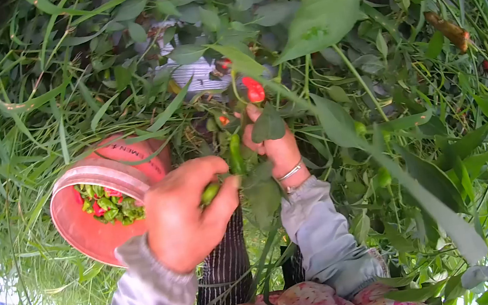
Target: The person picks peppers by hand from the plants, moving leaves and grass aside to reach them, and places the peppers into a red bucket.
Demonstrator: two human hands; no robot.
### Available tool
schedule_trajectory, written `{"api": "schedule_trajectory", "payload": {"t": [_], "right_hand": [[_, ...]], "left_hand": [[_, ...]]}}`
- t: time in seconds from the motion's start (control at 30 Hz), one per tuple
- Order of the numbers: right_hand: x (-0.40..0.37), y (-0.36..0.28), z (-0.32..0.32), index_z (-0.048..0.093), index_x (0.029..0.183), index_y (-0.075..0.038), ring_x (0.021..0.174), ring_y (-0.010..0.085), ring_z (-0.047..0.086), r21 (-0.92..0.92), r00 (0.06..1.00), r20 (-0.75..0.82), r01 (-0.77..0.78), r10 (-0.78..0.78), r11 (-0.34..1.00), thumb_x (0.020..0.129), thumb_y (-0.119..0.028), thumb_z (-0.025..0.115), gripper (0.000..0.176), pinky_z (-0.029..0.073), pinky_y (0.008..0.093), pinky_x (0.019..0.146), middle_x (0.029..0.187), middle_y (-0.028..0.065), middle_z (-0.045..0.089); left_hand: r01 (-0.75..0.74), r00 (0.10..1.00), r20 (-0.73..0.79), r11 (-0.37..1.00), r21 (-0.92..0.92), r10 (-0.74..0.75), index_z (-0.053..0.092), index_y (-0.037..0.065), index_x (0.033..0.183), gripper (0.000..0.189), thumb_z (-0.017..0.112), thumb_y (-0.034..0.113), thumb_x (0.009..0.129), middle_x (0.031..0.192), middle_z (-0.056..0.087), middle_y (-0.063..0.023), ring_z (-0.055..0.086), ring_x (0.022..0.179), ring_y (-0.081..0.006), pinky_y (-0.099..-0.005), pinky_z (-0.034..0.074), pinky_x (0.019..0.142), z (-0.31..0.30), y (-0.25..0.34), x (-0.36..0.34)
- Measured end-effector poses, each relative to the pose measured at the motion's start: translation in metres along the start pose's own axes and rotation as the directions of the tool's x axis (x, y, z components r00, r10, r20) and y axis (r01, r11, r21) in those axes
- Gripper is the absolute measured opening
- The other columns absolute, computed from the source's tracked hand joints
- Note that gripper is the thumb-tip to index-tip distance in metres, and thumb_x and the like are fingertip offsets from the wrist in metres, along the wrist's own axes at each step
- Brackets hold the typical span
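Note:
My left hand (187,213) is closed, with a green pepper (209,193) held in its curled fingers. Just past its fingertips another green pepper (236,153) hangs upright among the leaves. To the right, my right hand (274,145) reaches into the plant, its fingers partly behind a leaf (268,124); what they touch is hidden. A red pepper (254,90) is right above its fingertips. Left of my left hand, a tilted pink bucket (91,239) holds many green and several red peppers (108,204).
Large leaves (325,16) and a long blade of grass (411,185) cross the view close to the camera on the right. Dense grass and pepper plants surround the hands. A brown stick (448,31) lies at the upper right.

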State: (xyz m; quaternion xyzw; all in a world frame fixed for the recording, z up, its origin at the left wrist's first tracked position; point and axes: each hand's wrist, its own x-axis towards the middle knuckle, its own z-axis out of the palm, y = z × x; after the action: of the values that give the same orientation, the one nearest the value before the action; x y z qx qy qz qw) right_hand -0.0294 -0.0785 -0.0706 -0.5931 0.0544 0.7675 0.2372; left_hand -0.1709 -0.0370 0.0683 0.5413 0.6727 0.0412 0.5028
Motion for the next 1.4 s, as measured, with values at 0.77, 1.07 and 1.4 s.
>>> {"api": "schedule_trajectory", "payload": {"t": [0.77, 1.07, 1.4], "right_hand": [[0.010, 0.005, -0.028, 0.047, 0.111, -0.005, 0.046, 0.0082, 0.033, 0.328, 0.943, 0.332, -0.094, -0.021, 0.940, 0.097, -0.037, 0.037, 0.036, 0.036, 0.0269, 0.055, 0.049, -0.0061, 0.030], [0.016, 0.009, -0.032, 0.053, 0.104, -0.011, 0.041, 0.0063, 0.031, 0.553, 0.854, 0.512, -0.242, -0.096, 0.797, 0.096, -0.034, 0.040, 0.028, 0.037, 0.0285, 0.053, 0.047, -0.0077, 0.033], [0.017, 0.006, -0.040, 0.055, 0.101, -0.007, 0.041, 0.0073, 0.027, 0.462, 0.850, 0.519, -0.195, -0.086, 0.865, 0.093, -0.032, 0.048, 0.027, 0.031, 0.0241, 0.047, 0.046, -0.0050, 0.030]], "left_hand": [[0.086, 0.995, -0.024, 0.956, -0.281, -0.096, 0.059, 0.002, 0.095, 0.030, 0.071, 0.002, 0.068, 0.082, 0.062, -0.0130, 0.061, 0.068, -0.0272, -0.0322, 0.050, 0.063, -0.044, -0.051, -0.091], [0.174, 0.977, -0.057, 0.611, 0.772, -0.207, 0.059, 0.005, 0.103, 0.043, 0.074, 0.015, 0.064, 0.105, 0.058, -0.0152, 0.055, 0.099, -0.0318, -0.0455, 0.041, 0.086, -0.098, -0.096, -0.108], [-0.195, 0.977, 0.055, 0.755, 0.626, 0.206, 0.062, 0.000, 0.091, 0.017, 0.056, -0.002, 0.075, 0.090, 0.063, -0.0186, 0.061, 0.083, -0.0347, -0.0383, 0.049, 0.076, -0.064, -0.094, 0.096]]}}
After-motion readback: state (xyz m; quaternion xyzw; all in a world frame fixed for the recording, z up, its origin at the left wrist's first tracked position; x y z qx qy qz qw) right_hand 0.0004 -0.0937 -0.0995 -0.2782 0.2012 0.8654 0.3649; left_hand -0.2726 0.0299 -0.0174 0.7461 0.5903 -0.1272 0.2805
